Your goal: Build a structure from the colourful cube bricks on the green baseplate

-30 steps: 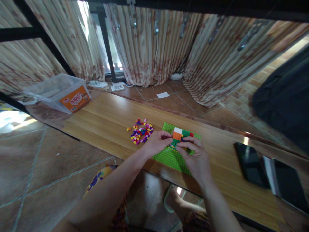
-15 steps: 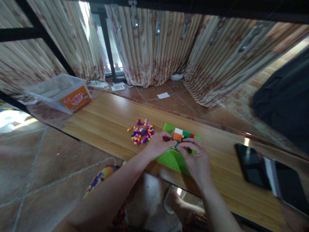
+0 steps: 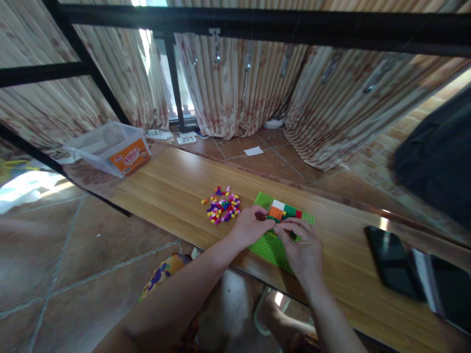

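Observation:
A green studded baseplate (image 3: 270, 251) lies on the wooden table, partly covered by my hands. Built on its far part are a white brick (image 3: 278, 205), an orange brick (image 3: 275, 213), a green brick (image 3: 289, 211) and a small red brick (image 3: 299, 214). My left hand (image 3: 250, 226) is over the plate's left side, thumb and fingers pinched at the near edge of the built bricks. Opposite it, my right hand (image 3: 304, 244) pinches at the same spot, its fingertips almost meeting the left ones. Whatever sits between the fingertips is too small and hidden to name.
Left of the plate lies a loose pile of small colourful bricks (image 3: 222, 207). A clear plastic bin (image 3: 97, 149) with an orange label stands at the table's far left end. On the right are a black phone (image 3: 393, 262) and another dark flat object (image 3: 451, 289).
The whole view has shifted, so everything appears slightly lower and further right. Both hands stay pinched at the built bricks, with little visible movement against the plate.

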### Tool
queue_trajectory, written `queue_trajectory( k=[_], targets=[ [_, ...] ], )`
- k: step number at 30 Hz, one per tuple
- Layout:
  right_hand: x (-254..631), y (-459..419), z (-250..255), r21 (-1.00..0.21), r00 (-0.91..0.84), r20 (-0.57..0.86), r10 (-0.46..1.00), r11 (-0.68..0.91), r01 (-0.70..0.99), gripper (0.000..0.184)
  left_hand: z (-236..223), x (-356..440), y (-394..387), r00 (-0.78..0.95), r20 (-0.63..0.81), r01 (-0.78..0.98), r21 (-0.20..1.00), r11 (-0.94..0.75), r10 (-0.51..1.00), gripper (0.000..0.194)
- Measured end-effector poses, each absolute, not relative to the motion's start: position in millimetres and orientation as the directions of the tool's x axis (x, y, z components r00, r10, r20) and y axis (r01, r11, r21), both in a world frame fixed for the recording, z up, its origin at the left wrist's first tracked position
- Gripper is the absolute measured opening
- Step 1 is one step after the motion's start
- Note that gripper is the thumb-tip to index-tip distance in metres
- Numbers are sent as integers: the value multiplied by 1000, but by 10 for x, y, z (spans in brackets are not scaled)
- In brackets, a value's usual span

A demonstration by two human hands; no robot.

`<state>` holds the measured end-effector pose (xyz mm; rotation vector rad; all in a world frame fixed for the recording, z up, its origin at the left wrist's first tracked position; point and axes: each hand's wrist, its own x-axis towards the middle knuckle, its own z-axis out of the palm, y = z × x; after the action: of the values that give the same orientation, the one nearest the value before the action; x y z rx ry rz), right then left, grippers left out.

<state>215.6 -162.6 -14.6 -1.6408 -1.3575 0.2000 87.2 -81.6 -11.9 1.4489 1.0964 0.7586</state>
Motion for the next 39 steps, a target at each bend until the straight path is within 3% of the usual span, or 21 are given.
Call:
queue_trajectory(
  k=[4, 9, 12, 17, 22, 33, 36, 39],
  targets=[
    [2212, -1624, -158, -789, 386, 409, 827, 108, 605, 18, -120, 833, -800, 398, -53, 251, 967, -53, 916, 28],
    [2237, -1627, -106, -841, 503, 405, 763, 95, 533, 20, -28, 517, -558, 309, 92, 403, 889, -218, 947, 15],
    [2233, -1629, -85, -835, 508, 397, 765, 71, 546, 20, 33, 225, -364, 249, 159, 608, 742, -282, 955, 20],
    [2221, -1620, -107, -805, 466, 433, 771, 98, 585, 17, 28, -43, -224, 397, 112, 812, 419, -406, 911, 27],
    [2205, -1622, -103, -797, 454, 449, 770, 115, 593, 15, -2, -62, -239, 453, 64, 834, 323, -448, 889, 30],
    [2195, -1629, -66, -781, 443, 465, 766, 120, 613, 17, -39, -26, -186, 447, 130, 827, 317, -464, 885, 22],
    [2184, -1633, -44, -779, 456, 480, 749, 125, 615, 16, 37, -6, -223, 425, 199, 776, 423, -469, 883, 19],
    [2149, -1639, -6, -771, 422, 510, 750, 180, 611, 13, 144, 68, -352, 479, 264, 593, 606, -530, 837, 15]
  ],
)
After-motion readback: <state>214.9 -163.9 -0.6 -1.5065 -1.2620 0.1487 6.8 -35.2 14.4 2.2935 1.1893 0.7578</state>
